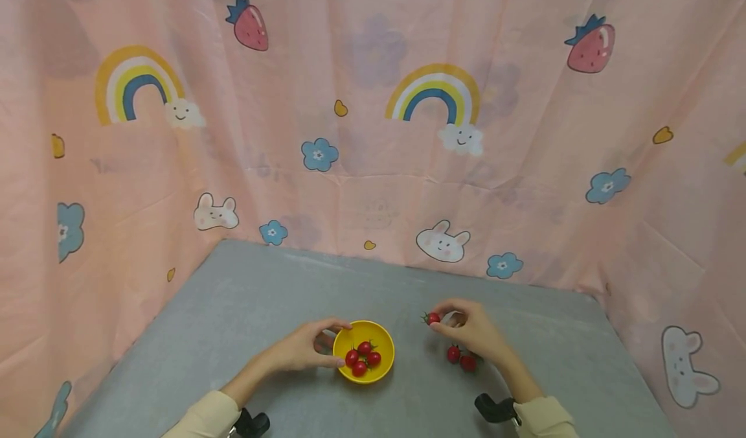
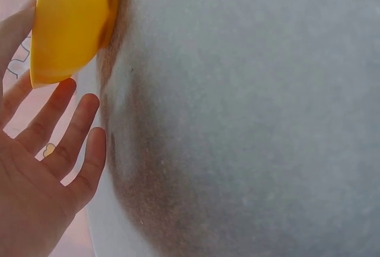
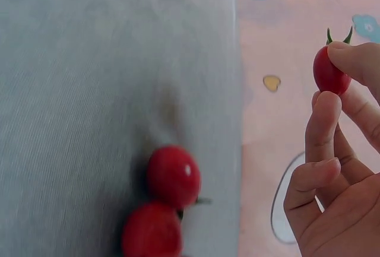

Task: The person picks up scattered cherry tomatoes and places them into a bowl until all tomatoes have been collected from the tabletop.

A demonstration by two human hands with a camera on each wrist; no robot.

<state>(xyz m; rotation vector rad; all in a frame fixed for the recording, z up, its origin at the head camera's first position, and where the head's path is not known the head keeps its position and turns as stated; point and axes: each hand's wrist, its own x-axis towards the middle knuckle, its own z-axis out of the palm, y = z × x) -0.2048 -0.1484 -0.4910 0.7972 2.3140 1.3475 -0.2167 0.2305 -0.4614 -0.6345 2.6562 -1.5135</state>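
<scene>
Near the front of the head view, the left hand (image 1: 300,347) grips the left side of a yellow bowl (image 1: 384,339), thumb and fingers spanning its rim; four cherry tomatoes (image 1: 359,368) lie inside. The right hand (image 1: 474,331), well apart from it, pinches a single cherry tomato (image 1: 432,318) above the table, stem outward. Two loose tomatoes (image 1: 454,354) sit below that wrist; judging by how near they are, a low sweep of the forearm or the black wrist mount (image 1: 495,409) could nudge them, and their round shape would let them roll. Grey, flat and faintly streaked, the table (image 1: 262,295) meets a pink curtain (image 1: 280,88) printed with rainbows, strawberries, rabbits and blue flowers.

From the left wrist, only some fingertips meet the bowl's smooth wall, while the ring and little fingers stand free. Too hard a push on one side could tip or slide it, I judge, since the base looks narrow. Much of the tabletop is blurred here.

From the right wrist, the fruit is held by the fingertips alone; a slack pinch on its glossy skin could drop it. The loose pair seem to touch, and the curtain fills the right side.
</scene>
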